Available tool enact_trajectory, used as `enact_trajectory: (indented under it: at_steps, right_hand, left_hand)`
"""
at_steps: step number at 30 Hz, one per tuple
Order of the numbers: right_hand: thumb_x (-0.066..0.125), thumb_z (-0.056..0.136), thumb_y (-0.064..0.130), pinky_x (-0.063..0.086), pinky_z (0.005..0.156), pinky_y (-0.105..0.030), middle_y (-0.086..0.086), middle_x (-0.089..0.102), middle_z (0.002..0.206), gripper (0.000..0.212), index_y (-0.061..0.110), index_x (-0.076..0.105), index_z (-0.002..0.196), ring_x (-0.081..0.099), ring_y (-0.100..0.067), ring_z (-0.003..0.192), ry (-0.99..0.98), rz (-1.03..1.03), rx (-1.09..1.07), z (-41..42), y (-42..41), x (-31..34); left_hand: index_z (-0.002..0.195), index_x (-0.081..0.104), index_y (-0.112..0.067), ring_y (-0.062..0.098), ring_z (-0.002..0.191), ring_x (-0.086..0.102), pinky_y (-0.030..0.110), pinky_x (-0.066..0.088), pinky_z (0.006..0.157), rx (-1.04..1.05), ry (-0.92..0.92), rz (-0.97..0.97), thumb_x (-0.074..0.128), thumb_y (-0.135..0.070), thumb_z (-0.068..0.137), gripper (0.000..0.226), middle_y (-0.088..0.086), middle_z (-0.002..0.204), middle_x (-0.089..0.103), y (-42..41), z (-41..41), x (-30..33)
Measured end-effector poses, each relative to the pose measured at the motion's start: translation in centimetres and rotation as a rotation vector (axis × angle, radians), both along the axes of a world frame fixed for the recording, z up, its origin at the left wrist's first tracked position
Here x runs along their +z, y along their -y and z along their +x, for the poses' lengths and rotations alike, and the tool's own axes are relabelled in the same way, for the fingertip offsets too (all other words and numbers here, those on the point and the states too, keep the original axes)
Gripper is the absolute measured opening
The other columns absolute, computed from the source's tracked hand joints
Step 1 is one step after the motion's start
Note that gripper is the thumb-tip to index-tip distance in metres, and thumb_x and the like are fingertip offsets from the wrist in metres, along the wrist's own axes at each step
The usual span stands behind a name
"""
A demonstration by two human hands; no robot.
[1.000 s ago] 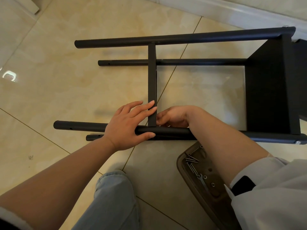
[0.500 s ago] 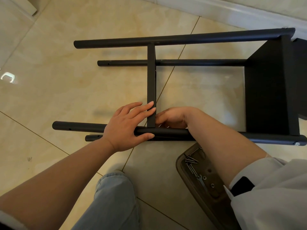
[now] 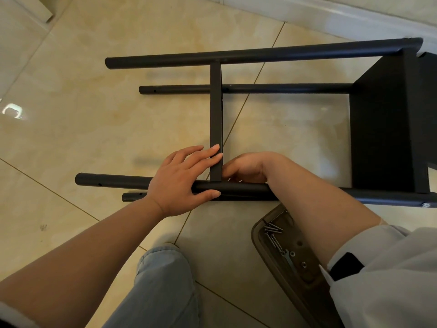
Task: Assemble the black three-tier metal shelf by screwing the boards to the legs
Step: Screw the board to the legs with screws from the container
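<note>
The black shelf frame lies on its side on the tiled floor. Its near upper leg (image 3: 113,179) and far upper leg (image 3: 236,55) run left to right. One black board (image 3: 383,126) sits fixed between the legs at the right end. A second board (image 3: 216,114) stands edge-on across the middle. My left hand (image 3: 179,181) rests over the near leg, with straight fingers pressing the middle board's edge and the thumb along the leg's near side. My right hand (image 3: 248,166) reaches behind the near leg beside that board, and its curled fingertips are hidden.
A brown tray (image 3: 257,235) with several screws (image 3: 273,229) and a small wrench lies on the floor under my right forearm. My knee in jeans (image 3: 163,280) is at the bottom centre. A white baseboard (image 3: 331,15) runs behind the frame.
</note>
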State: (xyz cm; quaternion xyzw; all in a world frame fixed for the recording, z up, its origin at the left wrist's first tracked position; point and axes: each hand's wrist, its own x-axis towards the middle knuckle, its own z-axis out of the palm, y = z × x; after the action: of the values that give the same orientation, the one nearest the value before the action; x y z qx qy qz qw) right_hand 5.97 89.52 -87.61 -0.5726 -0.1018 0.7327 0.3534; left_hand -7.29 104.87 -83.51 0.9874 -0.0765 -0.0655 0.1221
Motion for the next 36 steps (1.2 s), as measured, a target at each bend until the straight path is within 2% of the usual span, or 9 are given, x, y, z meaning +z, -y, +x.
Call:
enact_trajectory:
  at_steps: [3,7,12,17,19,24,29,33,36]
  right_hand:
    - [0.054,0.091,0.021,0.049,0.083,-0.034,-0.009,0.062,0.11,0.025,0.015,0.061,0.114,0.059,-0.022,0.098,0.004,-0.002,0.025,-0.04,0.0,0.03]
    - [0.05,0.092,0.015,0.045,0.091,-0.036,-0.01,0.058,0.115,0.017,0.019,0.062,0.104,0.054,-0.023,0.105,-0.01,0.021,-0.006,0.03,0.03,0.15]
    - [0.053,0.092,0.022,0.049,0.083,-0.034,-0.008,0.061,0.111,0.028,0.014,0.06,0.118,0.059,-0.022,0.098,-0.003,-0.009,0.026,0.12,0.05,0.05]
    - [0.05,0.092,0.015,0.047,0.086,-0.034,-0.007,0.059,0.109,0.017,0.019,0.062,0.103,0.055,-0.022,0.1,-0.023,0.023,0.001,0.16,0.13,0.16]
    - [0.052,0.092,0.018,0.048,0.086,-0.035,-0.008,0.061,0.107,0.016,0.018,0.063,0.104,0.057,-0.022,0.099,-0.019,0.002,0.009,0.16,0.12,0.05]
    - [0.052,0.091,0.015,0.048,0.087,-0.035,-0.011,0.057,0.119,0.02,0.017,0.064,0.107,0.055,-0.024,0.105,-0.036,0.012,-0.019,0.22,0.0,-0.11]
    - [0.055,0.09,0.021,0.051,0.081,-0.034,-0.009,0.063,0.107,0.02,0.015,0.063,0.108,0.06,-0.022,0.096,-0.023,-0.027,0.005,0.19,0.05,0.05]
    - [0.051,0.091,0.016,0.046,0.091,-0.037,-0.012,0.056,0.123,0.019,0.018,0.063,0.107,0.054,-0.024,0.106,-0.014,0.019,-0.002,0.19,0.02,0.03]
    - [0.052,0.092,0.018,0.048,0.088,-0.036,-0.01,0.061,0.112,0.016,0.018,0.063,0.104,0.058,-0.023,0.101,-0.011,-0.002,0.01,0.15,0.07,0.16]
  left_hand:
    - [0.144,0.03,-0.03,0.017,0.133,0.029,0.039,0.027,0.105,-0.001,0.004,0.001,0.038,-0.068,0.083,0.072,-0.014,0.15,0.029,0.01,0.05,0.07]
    - [0.144,0.031,-0.03,0.016,0.133,0.028,0.038,0.027,0.104,0.001,0.003,0.006,0.039,-0.067,0.083,0.072,-0.013,0.15,0.03,0.02,0.02,0.1]
    - [0.144,0.031,-0.03,0.017,0.133,0.029,0.039,0.026,0.106,0.007,-0.012,0.0,0.038,-0.068,0.082,0.073,-0.014,0.15,0.029,0.06,0.05,0.14]
    - [0.144,0.032,-0.03,0.017,0.133,0.03,0.039,0.028,0.105,0.006,-0.002,-0.004,0.038,-0.068,0.082,0.073,-0.014,0.15,0.029,0.04,0.03,0.14]
    - [0.144,0.031,-0.03,0.016,0.132,0.03,0.038,0.027,0.104,0.001,0.007,-0.002,0.039,-0.067,0.083,0.072,-0.013,0.15,0.03,0.0,0.0,0.06]
    - [0.144,0.032,-0.03,0.017,0.132,0.03,0.038,0.028,0.104,0.0,0.013,-0.002,0.039,-0.067,0.083,0.072,-0.012,0.15,0.032,0.01,0.03,0.0]
    - [0.144,0.031,-0.03,0.017,0.132,0.03,0.039,0.028,0.104,0.0,0.007,-0.003,0.038,-0.068,0.083,0.072,-0.012,0.15,0.031,-0.02,0.05,0.0]
    - [0.144,0.03,-0.031,0.017,0.132,0.03,0.038,0.027,0.104,-0.001,0.01,0.001,0.038,-0.068,0.083,0.072,-0.012,0.15,0.032,0.03,0.04,0.02]
    - [0.144,0.031,-0.031,0.017,0.132,0.031,0.038,0.028,0.104,0.0,0.008,-0.001,0.038,-0.068,0.083,0.072,-0.013,0.15,0.031,-0.01,-0.02,0.02]
